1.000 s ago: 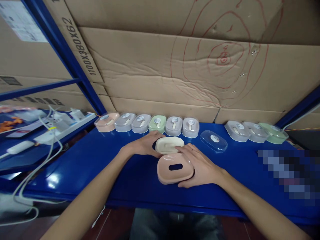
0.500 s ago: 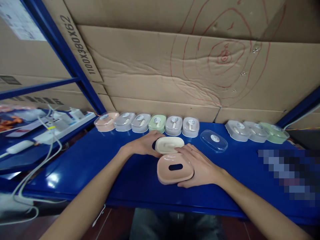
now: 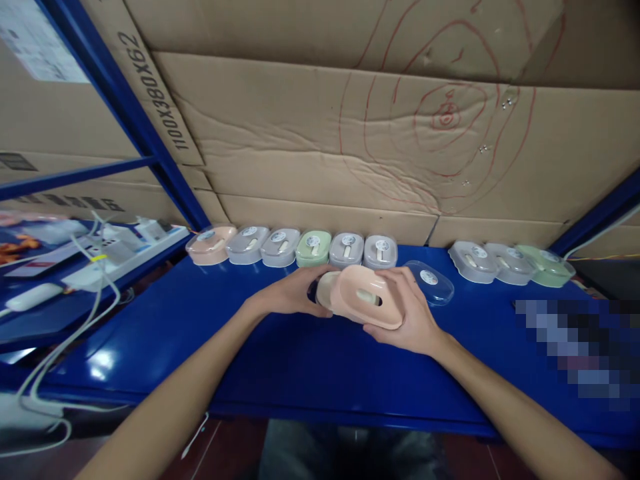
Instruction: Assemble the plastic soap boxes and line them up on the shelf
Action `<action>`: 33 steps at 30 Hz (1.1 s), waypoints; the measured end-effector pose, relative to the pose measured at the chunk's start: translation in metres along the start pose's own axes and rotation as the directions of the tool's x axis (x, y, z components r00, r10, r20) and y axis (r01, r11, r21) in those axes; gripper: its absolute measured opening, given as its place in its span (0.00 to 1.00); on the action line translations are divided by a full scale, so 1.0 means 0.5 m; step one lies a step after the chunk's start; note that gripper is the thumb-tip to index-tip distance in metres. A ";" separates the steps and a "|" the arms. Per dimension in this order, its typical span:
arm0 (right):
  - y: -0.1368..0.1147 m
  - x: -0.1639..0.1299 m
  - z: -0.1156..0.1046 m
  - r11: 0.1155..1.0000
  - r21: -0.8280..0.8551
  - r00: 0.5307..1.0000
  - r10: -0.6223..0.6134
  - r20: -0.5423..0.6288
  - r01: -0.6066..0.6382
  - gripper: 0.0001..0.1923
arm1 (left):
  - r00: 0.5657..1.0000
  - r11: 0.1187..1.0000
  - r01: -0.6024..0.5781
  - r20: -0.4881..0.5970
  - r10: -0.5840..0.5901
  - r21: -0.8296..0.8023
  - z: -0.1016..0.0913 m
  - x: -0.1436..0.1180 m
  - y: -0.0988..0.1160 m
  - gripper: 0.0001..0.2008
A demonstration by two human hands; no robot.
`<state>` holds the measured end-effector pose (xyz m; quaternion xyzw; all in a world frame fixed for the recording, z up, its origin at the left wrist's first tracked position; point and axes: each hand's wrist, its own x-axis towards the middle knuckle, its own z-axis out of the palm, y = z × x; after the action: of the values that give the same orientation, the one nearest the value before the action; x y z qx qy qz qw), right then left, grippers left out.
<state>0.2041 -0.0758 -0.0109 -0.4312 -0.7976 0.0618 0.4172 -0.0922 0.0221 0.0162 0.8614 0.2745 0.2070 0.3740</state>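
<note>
In the head view, the pink slotted tray (image 3: 347, 293) is the landmark, held tilted above the table (image 3: 300, 373), partly covering a cream tray (image 3: 326, 291). You have the two overlapping but not lying flush, as far as shows. A clear lid (image 3: 435, 287) lies off, to the right of the pink slotted tray. Beyond it stand six lidded boxes (image 3: 346, 253), with three more lidded boxes (image 3: 475, 267) farther right, all closed.

Your left hand (image 3: 296, 291) reaches in from the left, fingers and thumb curled around the cream tray's left end. Your right hand (image 3: 417, 317) clasps the pink slotted tray's right end, thumb at the near edge, fingers at the far one.
</note>
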 end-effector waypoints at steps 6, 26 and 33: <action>0.011 -0.003 0.013 1.000 0.015 0.999 0.008 0.048 -0.008 0.47 | 0.999 0.951 0.013 0.054 0.004 -0.308 0.043 0.006 0.004 0.48; 0.016 -0.005 0.029 0.994 0.098 0.987 0.032 0.159 -0.048 0.49 | 0.942 0.542 0.283 0.125 -0.310 -0.792 0.089 0.018 0.007 0.24; 0.050 0.006 0.040 0.765 0.502 0.911 0.387 0.144 -0.404 0.28 | 0.946 0.551 0.226 0.048 -0.319 -0.803 0.084 0.020 -0.007 0.26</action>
<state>0.2048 -0.0531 -0.0332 -0.4588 -0.6483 0.3687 0.4831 -0.0622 0.0082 -0.0114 0.5364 0.3016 0.2916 0.7323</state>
